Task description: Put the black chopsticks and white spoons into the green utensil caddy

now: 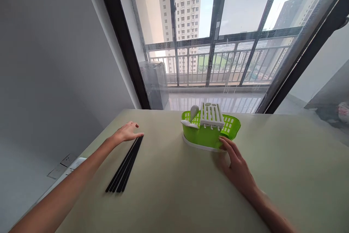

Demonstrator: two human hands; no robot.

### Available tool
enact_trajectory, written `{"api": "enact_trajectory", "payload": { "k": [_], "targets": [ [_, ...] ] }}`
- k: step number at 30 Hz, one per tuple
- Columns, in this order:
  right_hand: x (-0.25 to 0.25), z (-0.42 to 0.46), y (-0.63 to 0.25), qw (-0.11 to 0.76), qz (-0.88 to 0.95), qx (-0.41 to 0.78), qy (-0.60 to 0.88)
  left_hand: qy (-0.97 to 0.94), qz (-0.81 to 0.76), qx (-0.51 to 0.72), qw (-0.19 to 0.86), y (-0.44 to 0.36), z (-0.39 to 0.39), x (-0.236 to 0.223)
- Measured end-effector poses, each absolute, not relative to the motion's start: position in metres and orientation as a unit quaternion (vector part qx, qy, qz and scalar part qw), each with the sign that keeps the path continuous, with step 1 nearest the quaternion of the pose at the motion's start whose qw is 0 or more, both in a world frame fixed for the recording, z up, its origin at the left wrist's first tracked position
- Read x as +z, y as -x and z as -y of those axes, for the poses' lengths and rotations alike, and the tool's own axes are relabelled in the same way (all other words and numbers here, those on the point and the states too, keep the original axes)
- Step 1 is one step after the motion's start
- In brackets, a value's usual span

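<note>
Several black chopsticks (127,165) lie in a loose bundle on the table, fanned toward the near side. At their far ends is my left hand (127,131), thumb stretched out by the tips and fingers apart, with nothing gripped. A green utensil caddy (203,136) with a white base stands toward the far edge. White spoons (194,112) stick out of its left part, and a white slotted rack with hooks (212,115) sits across its middle. The fingers of my right hand (236,164) reach to the caddy's lower right front, appearing to touch it, and hold nothing.
The pale green table (169,189) ends at a glass door with a dark frame (122,40). A white power strip (75,164) lies along the left edge, near a wall socket (68,159). Beyond the glass stands a grey appliance (156,84).
</note>
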State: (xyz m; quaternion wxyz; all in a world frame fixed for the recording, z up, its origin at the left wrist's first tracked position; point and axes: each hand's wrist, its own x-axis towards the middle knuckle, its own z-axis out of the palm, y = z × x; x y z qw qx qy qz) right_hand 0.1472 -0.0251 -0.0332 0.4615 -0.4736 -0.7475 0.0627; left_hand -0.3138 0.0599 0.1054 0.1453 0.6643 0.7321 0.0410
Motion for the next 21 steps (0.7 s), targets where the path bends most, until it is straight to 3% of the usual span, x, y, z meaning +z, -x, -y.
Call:
{"api": "enact_trajectory", "payload": {
  "k": [9,16,21],
  "targets": [
    [-0.027,0.025,-0.144,0.472,0.742,0.061,0.471,-0.83,-0.464,0.288,0.109,0.213,-0.051,0.125],
    [-0.027,0.024,-0.142,0.473,0.741,0.077,0.47,-0.909,-0.346,0.199,0.122,0.134,-0.077,0.146],
    [-0.029,0.022,-0.142,0.466,0.742,0.083,0.474,-0.913,-0.361,0.099,0.161,0.11,-0.108,0.155]
  ]
}}
